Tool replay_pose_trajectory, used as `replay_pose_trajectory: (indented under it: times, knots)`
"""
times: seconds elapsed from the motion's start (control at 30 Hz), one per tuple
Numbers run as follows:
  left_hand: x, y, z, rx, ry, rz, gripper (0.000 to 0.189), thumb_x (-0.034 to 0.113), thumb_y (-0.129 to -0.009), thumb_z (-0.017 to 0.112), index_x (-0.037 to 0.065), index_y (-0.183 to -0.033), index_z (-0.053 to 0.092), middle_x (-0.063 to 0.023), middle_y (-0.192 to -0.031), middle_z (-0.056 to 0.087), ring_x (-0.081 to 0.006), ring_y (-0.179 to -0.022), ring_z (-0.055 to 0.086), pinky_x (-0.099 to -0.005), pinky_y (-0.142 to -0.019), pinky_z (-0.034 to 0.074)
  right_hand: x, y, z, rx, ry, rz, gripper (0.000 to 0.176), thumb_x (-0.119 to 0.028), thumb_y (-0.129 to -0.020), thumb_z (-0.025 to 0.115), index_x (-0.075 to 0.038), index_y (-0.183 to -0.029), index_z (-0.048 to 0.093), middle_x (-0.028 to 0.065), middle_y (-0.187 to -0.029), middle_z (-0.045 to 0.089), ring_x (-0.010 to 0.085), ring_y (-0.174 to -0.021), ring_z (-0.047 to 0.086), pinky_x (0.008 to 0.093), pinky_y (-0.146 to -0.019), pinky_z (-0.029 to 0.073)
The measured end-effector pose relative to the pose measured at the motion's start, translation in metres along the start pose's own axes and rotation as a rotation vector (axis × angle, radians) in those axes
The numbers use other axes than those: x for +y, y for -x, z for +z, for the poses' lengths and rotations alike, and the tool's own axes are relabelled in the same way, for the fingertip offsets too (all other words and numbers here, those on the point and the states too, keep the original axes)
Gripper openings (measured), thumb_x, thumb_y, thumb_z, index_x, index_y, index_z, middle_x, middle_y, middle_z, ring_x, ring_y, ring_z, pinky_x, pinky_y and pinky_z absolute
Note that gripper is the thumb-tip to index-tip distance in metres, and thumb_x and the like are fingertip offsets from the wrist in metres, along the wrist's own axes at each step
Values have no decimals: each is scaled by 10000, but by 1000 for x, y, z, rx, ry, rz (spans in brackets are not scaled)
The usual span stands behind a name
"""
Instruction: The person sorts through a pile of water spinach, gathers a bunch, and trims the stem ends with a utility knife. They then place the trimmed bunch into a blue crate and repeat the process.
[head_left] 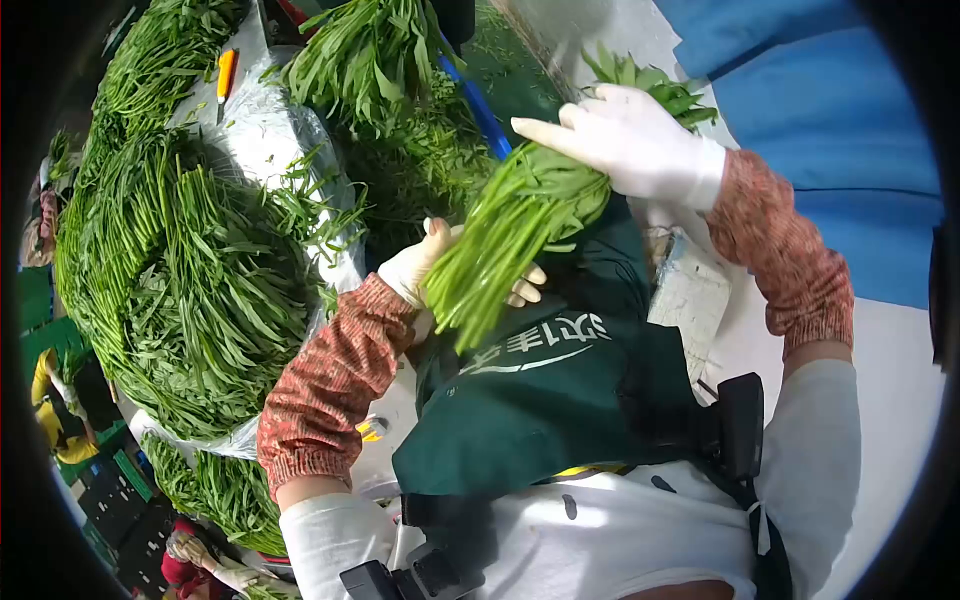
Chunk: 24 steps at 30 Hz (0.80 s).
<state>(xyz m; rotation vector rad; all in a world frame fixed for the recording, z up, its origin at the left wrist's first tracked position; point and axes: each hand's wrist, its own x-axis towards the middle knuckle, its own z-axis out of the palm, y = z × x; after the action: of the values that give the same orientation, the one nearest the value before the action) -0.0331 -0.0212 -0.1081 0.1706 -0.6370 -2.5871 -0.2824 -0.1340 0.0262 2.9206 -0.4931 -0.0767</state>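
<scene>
A bunch of leafy greens (515, 225) lies across both of my gloved hands, its cut stems pointing down and left, its leaves up and right. My left hand (425, 265) cradles the stem end from underneath, with the thumb on one side and fingertips showing on the other. Around the leafy end, my right hand (640, 145) is closed from above, its index finger stretched out along the top. Leaf tips stick out behind that hand. Part of the left palm is hidden by the stems.
A large heap of greens (200, 280) rests on clear plastic (255, 150) at left, with an orange-handled cutter (227, 75) nearby. Another bunch (370, 60) lies beyond. A blue bar (475, 105), a worn white block (690, 290) and blue material (820, 130) are around. People appear at far left.
</scene>
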Motion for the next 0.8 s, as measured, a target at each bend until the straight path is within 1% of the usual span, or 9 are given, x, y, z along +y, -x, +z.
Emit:
replay_pose_trajectory:
  times: [0.03,0.1,0.13,0.23,0.3,0.33,0.47,0.63,0.8]
  knots:
    - [-4,3,-5,-39,47,36,1094,725,-761,658,-6,-1484,284,-335,-1306,526,-428,-1173,587,-513,-1014,474,5,-4,6,-55,-35,17,565,-112,-830,550,-120,-1394,522,56,-843,574,228,-714,578,362,-697,454]
    - [0,11,6,115,-54,-67,1030,569,-757,767,-23,-1472,320,-307,-1287,551,-404,-1122,624,-472,-989,500,12,-13,19,-67,-55,13,578,-74,-802,579,-152,-1372,538,68,-856,600,247,-767,614,368,-728,461]
    - [-5,13,8,201,13,-71,821,298,-788,756,-23,-1440,373,-286,-1265,574,-338,-1032,669,-428,-917,538,15,-19,29,-65,-81,4,643,-50,-762,605,-163,-1389,523,62,-854,588,244,-784,606,366,-735,452]
    - [-5,9,17,348,-93,-165,705,206,-799,743,-31,-1387,436,-255,-1205,621,-273,-914,691,-365,-815,557,22,-36,47,-26,-150,-39,668,-28,-738,632,-176,-1381,531,41,-837,579,225,-793,604,365,-761,438]
    - [-6,5,22,472,12,-114,463,88,-773,714,-67,-1187,576,-168,-859,686,-217,-671,630,-285,-642,502,24,-48,47,-16,-185,-53,670,-33,-744,628,-180,-1390,523,32,-846,576,212,-798,602,359,-773,431]
    - [-5,6,28,553,22,-62,413,78,-766,706,-65,-1136,590,-144,-795,657,-208,-632,603,-286,-607,486,24,-52,46,-201,-172,33,800,9,-712,625,-193,-1464,437,43,-1015,618,217,-988,614,392,-932,428]
    - [-1,20,31,699,-146,66,305,59,-743,698,-45,-1017,617,-90,-710,605,-185,-557,571,-297,-529,466,34,-37,56,171,-193,310,1209,-126,-555,840,-208,-1570,187,117,-1465,451,269,-1355,432,518,-1185,238]
    - [-38,36,-86,1164,-270,-9,149,75,-738,696,-19,-852,677,-69,-671,627,-158,-569,593,-292,-548,488,29,25,97,366,-517,800,1049,-334,-724,808,-71,-1552,219,193,-1491,424,338,-1391,391,508,-1176,222]
    - [-29,13,-63,1229,-381,95,79,46,-728,674,-9,-783,661,-80,-650,632,-180,-538,592,-300,-528,478,-42,59,145,138,-1151,880,532,-284,-801,754,2,-1230,622,160,-1032,723,239,-900,698,334,-826,534]
